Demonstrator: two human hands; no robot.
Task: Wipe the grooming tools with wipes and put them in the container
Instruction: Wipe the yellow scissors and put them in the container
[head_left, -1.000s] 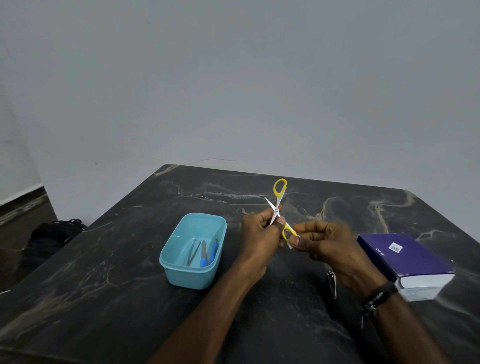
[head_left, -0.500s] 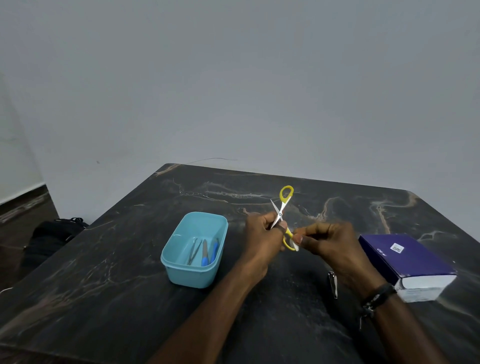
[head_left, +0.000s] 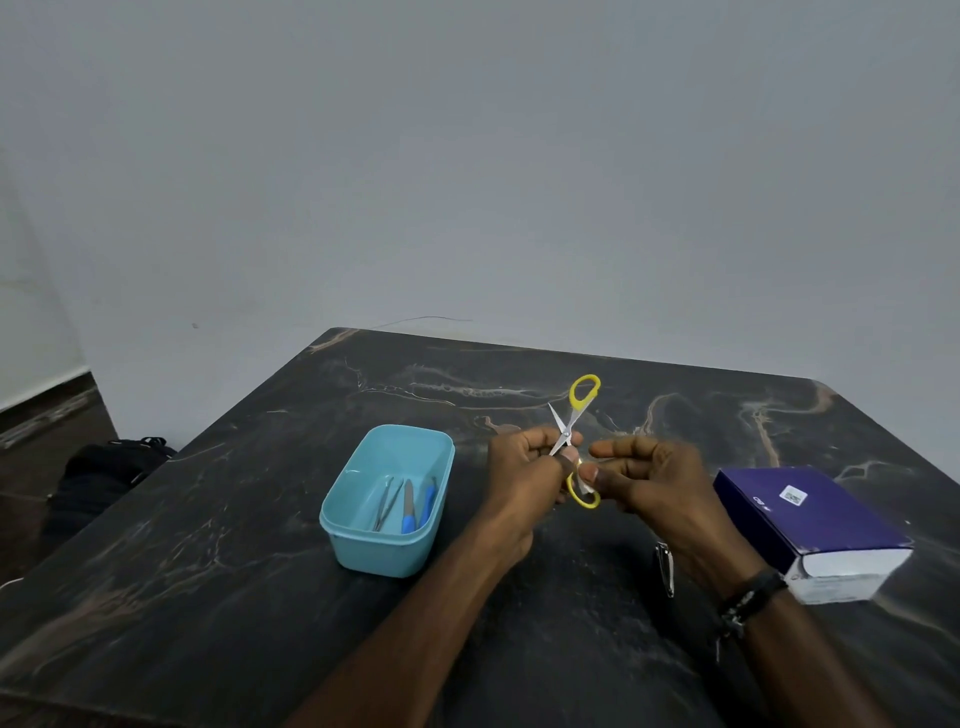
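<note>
Tilted further right, one pair of scissors (head_left: 571, 426) pinched by left hand (head_left: 524, 467) and right hand (head_left: 649, 475).

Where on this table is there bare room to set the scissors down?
Bare dark tabletop lies left of the teal container, and along the far edge behind the scissors. It is crowded on the right, where the nail clipper lies between the wrist and the purple box.

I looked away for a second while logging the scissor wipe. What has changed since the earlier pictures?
The scissors tilted: the upper yellow loop swung right. The left hand still grips them at the pivot; the right hand still pinches a white wipe by the lower loop. The container, nail clipper and purple box stayed put.
</note>
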